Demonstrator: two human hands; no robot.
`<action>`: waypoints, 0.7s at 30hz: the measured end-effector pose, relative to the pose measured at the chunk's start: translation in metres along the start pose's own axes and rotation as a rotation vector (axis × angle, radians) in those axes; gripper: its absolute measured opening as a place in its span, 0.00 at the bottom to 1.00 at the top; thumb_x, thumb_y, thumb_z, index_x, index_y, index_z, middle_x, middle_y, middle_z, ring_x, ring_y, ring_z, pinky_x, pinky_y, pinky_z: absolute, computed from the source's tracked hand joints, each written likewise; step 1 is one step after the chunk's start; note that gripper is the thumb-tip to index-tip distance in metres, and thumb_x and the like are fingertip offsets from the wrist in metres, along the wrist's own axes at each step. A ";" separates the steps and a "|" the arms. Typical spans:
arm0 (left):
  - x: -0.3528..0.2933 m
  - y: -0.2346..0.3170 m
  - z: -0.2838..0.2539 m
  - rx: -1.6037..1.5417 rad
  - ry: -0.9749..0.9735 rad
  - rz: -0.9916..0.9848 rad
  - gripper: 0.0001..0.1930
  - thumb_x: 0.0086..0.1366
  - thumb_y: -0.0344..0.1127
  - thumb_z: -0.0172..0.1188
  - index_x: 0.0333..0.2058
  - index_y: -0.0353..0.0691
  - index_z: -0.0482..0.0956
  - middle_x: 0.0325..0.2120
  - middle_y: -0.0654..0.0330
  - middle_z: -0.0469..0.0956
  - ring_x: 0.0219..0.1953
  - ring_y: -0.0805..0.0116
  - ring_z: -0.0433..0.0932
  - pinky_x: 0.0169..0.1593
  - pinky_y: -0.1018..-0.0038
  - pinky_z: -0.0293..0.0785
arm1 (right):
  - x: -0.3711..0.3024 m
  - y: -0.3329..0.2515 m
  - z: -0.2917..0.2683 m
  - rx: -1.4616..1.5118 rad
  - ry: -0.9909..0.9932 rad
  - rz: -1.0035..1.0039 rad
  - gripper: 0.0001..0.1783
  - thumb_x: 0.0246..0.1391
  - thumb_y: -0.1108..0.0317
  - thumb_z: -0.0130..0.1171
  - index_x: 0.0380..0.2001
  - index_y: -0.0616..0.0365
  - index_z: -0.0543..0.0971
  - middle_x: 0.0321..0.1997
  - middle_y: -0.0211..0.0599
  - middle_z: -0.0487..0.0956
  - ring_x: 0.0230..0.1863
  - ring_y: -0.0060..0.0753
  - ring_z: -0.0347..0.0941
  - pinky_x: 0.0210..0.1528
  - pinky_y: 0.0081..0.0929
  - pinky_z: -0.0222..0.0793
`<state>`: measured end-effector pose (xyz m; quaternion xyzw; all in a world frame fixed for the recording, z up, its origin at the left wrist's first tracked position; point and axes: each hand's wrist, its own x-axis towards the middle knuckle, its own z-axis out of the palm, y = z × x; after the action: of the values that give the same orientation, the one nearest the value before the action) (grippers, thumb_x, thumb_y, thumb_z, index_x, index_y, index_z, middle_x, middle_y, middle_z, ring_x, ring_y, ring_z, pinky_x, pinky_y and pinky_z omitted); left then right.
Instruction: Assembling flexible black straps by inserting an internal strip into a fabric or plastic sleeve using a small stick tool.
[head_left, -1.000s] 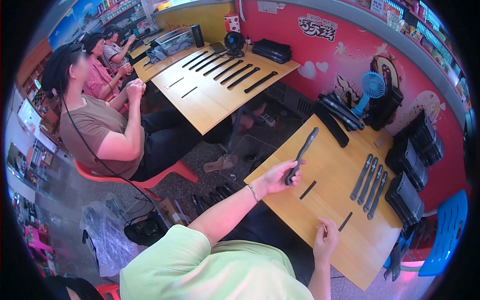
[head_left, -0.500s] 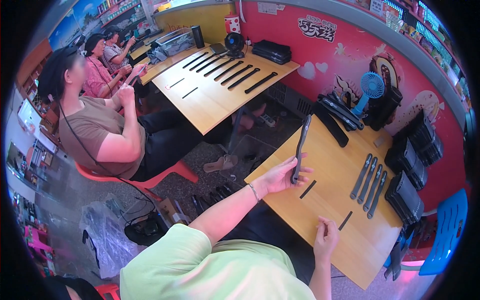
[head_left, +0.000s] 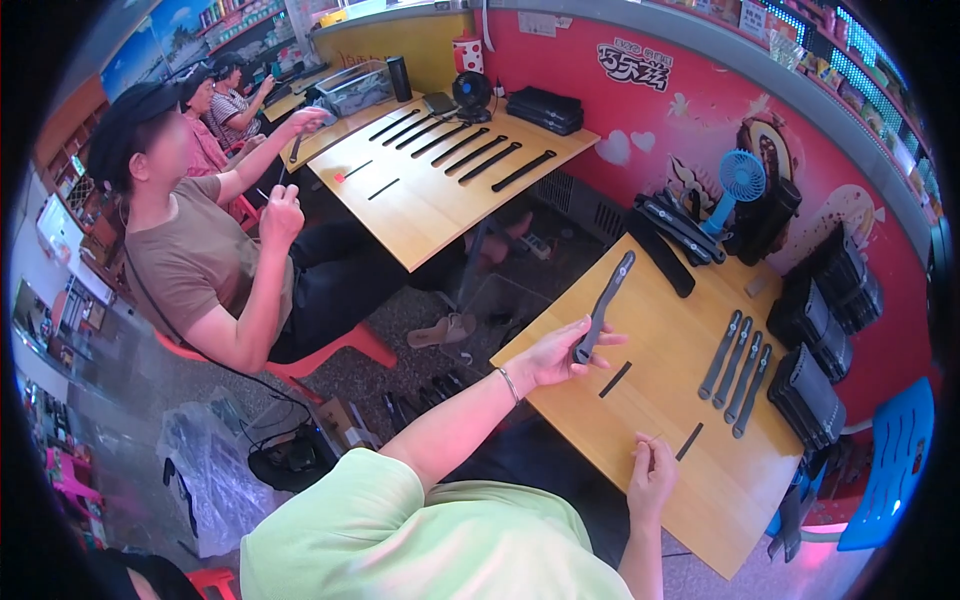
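Note:
A long dark grey strap (head_left: 605, 305) with a rounded end is held upright, leaning a little to the right, by my left hand (head_left: 558, 357), which grips its lower end above the table. My right hand (head_left: 652, 478) is closed in a pinch at the near table edge; something thin and small may show at its fingertips, too small to name. On the wooden table (head_left: 590, 440), one short black strip (head_left: 615, 380) lies just right of my left hand. Another black strip (head_left: 690, 441) lies beside my right hand. Several similar grey straps (head_left: 742, 365) lie in a row farther right.
Stacks of dark straps (head_left: 805, 395) line the right edge. At the back stand a blue fan (head_left: 742, 178) and a pile of straps (head_left: 680, 228). A blue chair (head_left: 890, 465) is at far right. To the left, a co-worker (head_left: 195, 240) sits by another table (head_left: 420, 225) with straps.
The strap in my left hand has tilted and turned, its top moving right and down. My right hand stays nearly still. The co-worker has reached one arm forward over the other table.

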<state>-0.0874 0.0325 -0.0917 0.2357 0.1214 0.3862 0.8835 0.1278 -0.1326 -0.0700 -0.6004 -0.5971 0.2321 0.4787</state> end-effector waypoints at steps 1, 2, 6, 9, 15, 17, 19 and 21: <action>0.000 0.000 0.000 -0.010 -0.010 -0.007 0.19 0.71 0.47 0.33 0.51 0.44 0.64 0.52 0.52 0.71 0.35 0.61 0.81 0.22 0.85 0.70 | 0.000 -0.001 0.000 -0.002 0.005 -0.012 0.04 0.54 0.78 0.52 0.32 0.65 0.77 0.27 0.36 0.74 0.25 0.24 0.70 0.26 0.18 0.64; -0.001 0.000 -0.001 -0.008 -0.011 -0.008 0.19 0.71 0.47 0.33 0.51 0.44 0.64 0.52 0.52 0.71 0.35 0.61 0.81 0.22 0.85 0.70 | 0.000 -0.001 0.000 -0.004 0.011 -0.023 0.05 0.54 0.78 0.52 0.32 0.64 0.77 0.27 0.36 0.74 0.25 0.24 0.70 0.26 0.19 0.64; -0.003 0.000 0.005 0.015 -0.004 -0.013 0.19 0.71 0.48 0.35 0.54 0.48 0.62 0.49 0.50 0.72 0.35 0.63 0.81 0.23 0.84 0.70 | -0.002 0.000 -0.003 0.013 0.007 0.076 0.05 0.55 0.76 0.52 0.32 0.63 0.77 0.27 0.37 0.74 0.26 0.25 0.71 0.28 0.20 0.65; -0.001 -0.003 0.008 0.022 0.025 0.007 0.20 0.70 0.49 0.37 0.56 0.50 0.61 0.46 0.49 0.74 0.37 0.62 0.80 0.26 0.82 0.72 | -0.005 0.006 -0.005 -0.054 0.004 0.015 0.07 0.57 0.74 0.49 0.33 0.64 0.77 0.27 0.34 0.75 0.26 0.22 0.69 0.29 0.18 0.65; 0.004 -0.003 0.005 0.042 0.062 0.025 0.23 0.70 0.48 0.39 0.60 0.51 0.56 0.40 0.51 0.76 0.38 0.58 0.80 0.31 0.76 0.76 | -0.003 0.002 -0.006 -0.019 0.019 0.086 0.07 0.55 0.72 0.53 0.35 0.60 0.78 0.27 0.38 0.77 0.29 0.34 0.74 0.32 0.26 0.67; 0.004 -0.004 0.003 0.048 0.052 0.050 0.23 0.70 0.48 0.39 0.61 0.50 0.55 0.39 0.51 0.76 0.37 0.57 0.80 0.31 0.76 0.77 | -0.002 0.005 -0.005 -0.014 -0.015 0.043 0.07 0.55 0.72 0.53 0.35 0.59 0.78 0.28 0.38 0.77 0.30 0.34 0.74 0.32 0.26 0.67; 0.003 -0.003 0.001 0.036 0.029 0.037 0.24 0.69 0.48 0.39 0.61 0.50 0.55 0.39 0.51 0.76 0.37 0.57 0.80 0.31 0.76 0.77 | 0.001 0.001 -0.006 -0.013 -0.007 0.038 0.07 0.55 0.72 0.53 0.36 0.58 0.78 0.28 0.38 0.77 0.30 0.34 0.74 0.31 0.26 0.67; 0.003 -0.004 0.004 0.044 0.036 0.061 0.24 0.69 0.48 0.40 0.60 0.47 0.55 0.38 0.51 0.76 0.38 0.56 0.80 0.30 0.77 0.77 | 0.001 0.000 -0.008 -0.008 -0.009 0.026 0.07 0.55 0.72 0.53 0.36 0.57 0.78 0.28 0.37 0.77 0.29 0.34 0.74 0.31 0.26 0.67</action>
<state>-0.0810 0.0313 -0.0901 0.2517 0.1385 0.4142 0.8637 0.1349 -0.1343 -0.0663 -0.6090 -0.5924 0.2385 0.4704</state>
